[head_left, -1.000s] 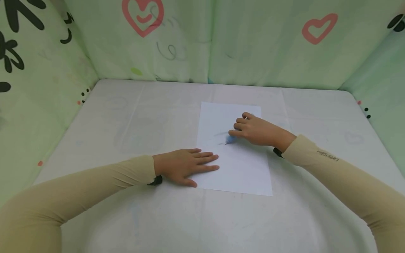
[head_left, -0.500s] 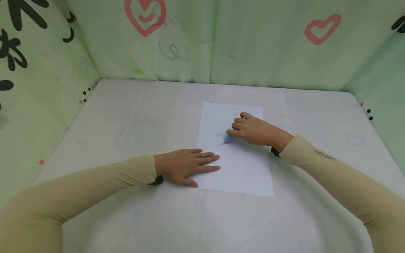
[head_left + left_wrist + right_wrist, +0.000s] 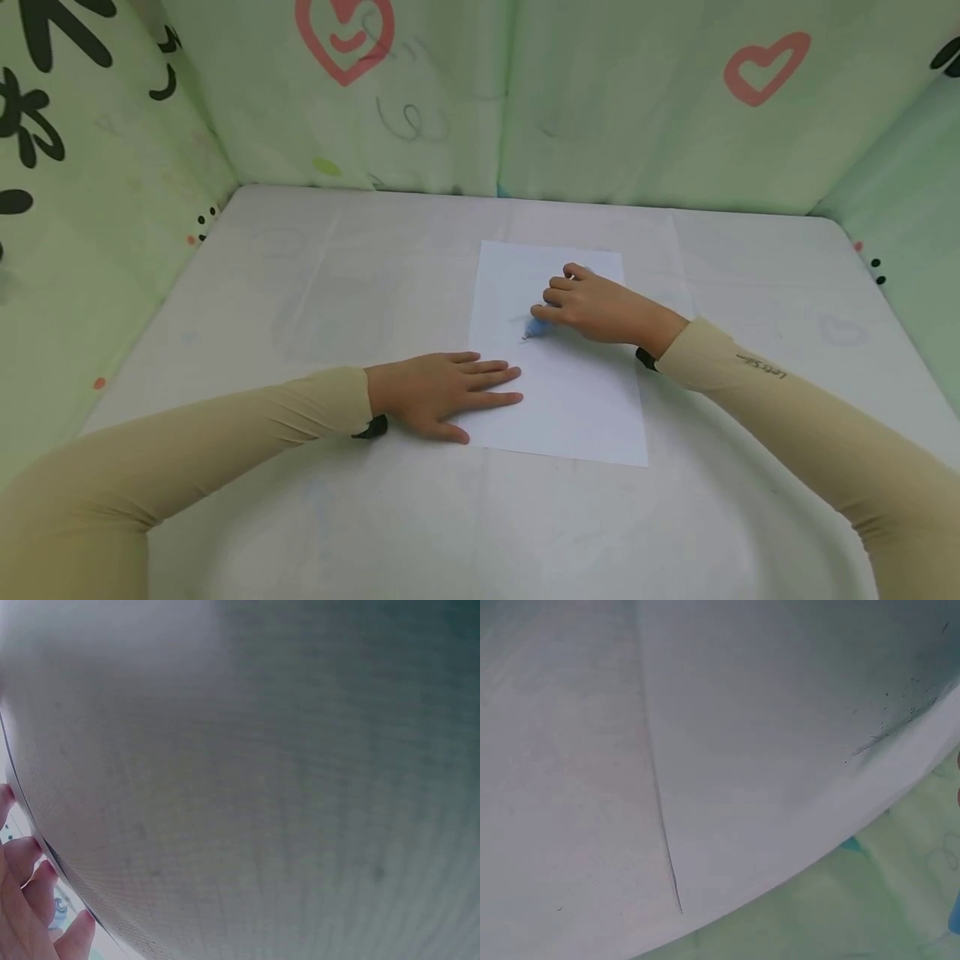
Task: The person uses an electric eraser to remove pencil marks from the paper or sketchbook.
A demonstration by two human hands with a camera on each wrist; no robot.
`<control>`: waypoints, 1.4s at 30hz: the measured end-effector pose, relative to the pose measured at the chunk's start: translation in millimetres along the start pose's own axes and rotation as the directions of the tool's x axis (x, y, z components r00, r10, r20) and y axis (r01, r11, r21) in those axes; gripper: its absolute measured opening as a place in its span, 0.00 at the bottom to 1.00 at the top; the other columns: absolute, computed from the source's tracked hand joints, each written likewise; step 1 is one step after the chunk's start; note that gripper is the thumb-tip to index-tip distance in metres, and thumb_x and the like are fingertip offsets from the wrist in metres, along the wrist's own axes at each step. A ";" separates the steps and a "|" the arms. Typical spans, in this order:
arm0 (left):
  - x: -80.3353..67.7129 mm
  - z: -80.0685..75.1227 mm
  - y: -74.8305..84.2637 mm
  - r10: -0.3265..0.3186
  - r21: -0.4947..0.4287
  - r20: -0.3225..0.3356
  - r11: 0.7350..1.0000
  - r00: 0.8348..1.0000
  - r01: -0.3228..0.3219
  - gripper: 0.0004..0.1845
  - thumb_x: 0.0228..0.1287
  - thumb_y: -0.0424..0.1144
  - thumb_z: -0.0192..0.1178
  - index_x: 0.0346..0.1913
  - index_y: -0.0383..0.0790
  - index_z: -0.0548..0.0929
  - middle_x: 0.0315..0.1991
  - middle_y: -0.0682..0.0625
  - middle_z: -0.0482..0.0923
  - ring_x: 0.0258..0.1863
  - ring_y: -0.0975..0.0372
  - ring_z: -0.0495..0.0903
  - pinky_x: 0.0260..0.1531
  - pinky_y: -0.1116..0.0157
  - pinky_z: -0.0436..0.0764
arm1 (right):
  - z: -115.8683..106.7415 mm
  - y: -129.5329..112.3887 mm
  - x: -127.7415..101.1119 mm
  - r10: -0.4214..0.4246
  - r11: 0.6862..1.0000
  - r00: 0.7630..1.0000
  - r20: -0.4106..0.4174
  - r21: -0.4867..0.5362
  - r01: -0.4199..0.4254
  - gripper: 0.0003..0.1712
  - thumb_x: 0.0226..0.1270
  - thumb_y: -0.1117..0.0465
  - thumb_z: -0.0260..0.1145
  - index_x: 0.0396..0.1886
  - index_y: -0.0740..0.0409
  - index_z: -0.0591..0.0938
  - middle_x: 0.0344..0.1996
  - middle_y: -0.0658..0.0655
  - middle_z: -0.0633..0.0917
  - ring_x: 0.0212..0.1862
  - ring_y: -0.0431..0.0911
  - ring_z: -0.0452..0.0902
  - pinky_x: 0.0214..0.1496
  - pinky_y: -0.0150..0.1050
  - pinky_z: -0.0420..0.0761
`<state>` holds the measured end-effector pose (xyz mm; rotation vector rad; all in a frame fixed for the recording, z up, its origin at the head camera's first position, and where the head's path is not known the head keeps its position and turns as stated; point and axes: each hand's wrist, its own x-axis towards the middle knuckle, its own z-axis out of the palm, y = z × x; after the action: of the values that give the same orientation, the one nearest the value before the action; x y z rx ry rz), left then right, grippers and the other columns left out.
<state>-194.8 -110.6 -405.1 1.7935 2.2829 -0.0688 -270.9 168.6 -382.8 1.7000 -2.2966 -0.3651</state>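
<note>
A white sheet of paper (image 3: 577,408) lies on the table in the head view. My left hand (image 3: 442,396) rests flat over its left edge, fingers spread and thumb out. Over the upper part of the sheet, my right hand (image 3: 596,308) grips a thick blue pen-like tool (image 3: 537,327) with a narrow tip, most of it hidden by the fingers. That tip points down and left, right at the paper beside faint grey marks. In the right wrist view, a dark smudged line (image 3: 889,736) and scattered specks show on the sheet. Fingers of the left hand (image 3: 34,900) appear at the left wrist view's corner.
A white cloth covers the table (image 3: 375,275). Green curtains (image 3: 630,108) with red hearts and black shapes hang behind and at both sides. Dark bands (image 3: 371,427) show at the wrists under beige sleeves (image 3: 247,425).
My right hand has shifted slightly left with the blue pen-like tool, its tip moving along the faint marks. The left hand and the paper have stayed in place.
</note>
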 end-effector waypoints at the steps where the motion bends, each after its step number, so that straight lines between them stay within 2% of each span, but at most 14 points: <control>1: 0.1 -0.2 0.0 0.001 -0.001 0.000 1.000 1.000 -0.001 0.39 0.67 0.62 0.42 0.75 0.48 0.49 0.76 0.46 0.45 0.76 0.56 0.46 0.72 0.53 0.55 | -0.3 0.1 -0.4 -0.001 1.000 1.000 0.002 -0.001 0.001 0.19 0.54 0.71 0.68 0.46 0.54 0.78 0.35 0.55 0.82 0.40 0.51 0.76 0.51 0.47 0.72; 9: -0.1 -1.6 -0.5 -0.005 0.002 0.016 1.000 1.000 0.005 0.39 0.68 0.62 0.42 0.75 0.49 0.48 0.76 0.47 0.44 0.76 0.57 0.45 0.72 0.55 0.54 | -2.6 0.2 -9.9 -0.014 1.000 1.000 -0.006 -0.001 0.014 0.20 0.52 0.73 0.68 0.44 0.54 0.77 0.32 0.55 0.80 0.38 0.50 0.75 0.49 0.47 0.71; 19: -0.1 -1.7 0.3 0.006 -0.009 -0.004 1.000 1.000 -0.006 0.39 0.68 0.62 0.42 0.75 0.48 0.49 0.76 0.46 0.45 0.76 0.56 0.46 0.72 0.53 0.55 | -3.6 -0.5 1.0 0.001 1.000 1.000 0.015 0.001 -0.001 0.18 0.54 0.72 0.68 0.45 0.54 0.77 0.34 0.56 0.82 0.39 0.51 0.77 0.49 0.47 0.73; 27: 0.4 -0.3 -0.7 -0.002 0.009 0.009 1.000 1.000 0.002 0.39 0.67 0.63 0.42 0.75 0.49 0.48 0.76 0.46 0.44 0.76 0.57 0.46 0.72 0.54 0.54 | -5.8 -1.4 -6.1 -0.018 1.000 1.000 0.022 0.000 0.018 0.20 0.52 0.72 0.69 0.45 0.53 0.77 0.32 0.54 0.81 0.39 0.49 0.76 0.50 0.47 0.71; 36: -0.3 -0.2 -0.4 0.004 -0.018 -0.007 1.000 1.000 -0.004 0.39 0.67 0.62 0.43 0.75 0.48 0.49 0.76 0.46 0.45 0.75 0.56 0.46 0.71 0.53 0.55 | -2.5 -1.2 3.1 -0.008 1.000 1.000 0.020 0.007 0.008 0.19 0.54 0.71 0.68 0.45 0.53 0.77 0.34 0.56 0.81 0.39 0.51 0.76 0.49 0.47 0.72; 42: -0.3 0.0 -0.9 0.004 -0.013 -0.007 1.000 1.000 -0.004 0.39 0.67 0.63 0.42 0.75 0.49 0.49 0.76 0.46 0.45 0.76 0.56 0.46 0.72 0.53 0.55 | -2.8 0.2 -2.3 -0.019 1.000 0.999 0.030 -0.002 0.019 0.20 0.53 0.71 0.69 0.46 0.53 0.78 0.33 0.55 0.81 0.40 0.50 0.76 0.50 0.47 0.72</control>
<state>-195.6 -111.2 -405.2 1.7944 2.2793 -0.0464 -269.5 170.7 -380.3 1.7283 -2.3014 -0.3990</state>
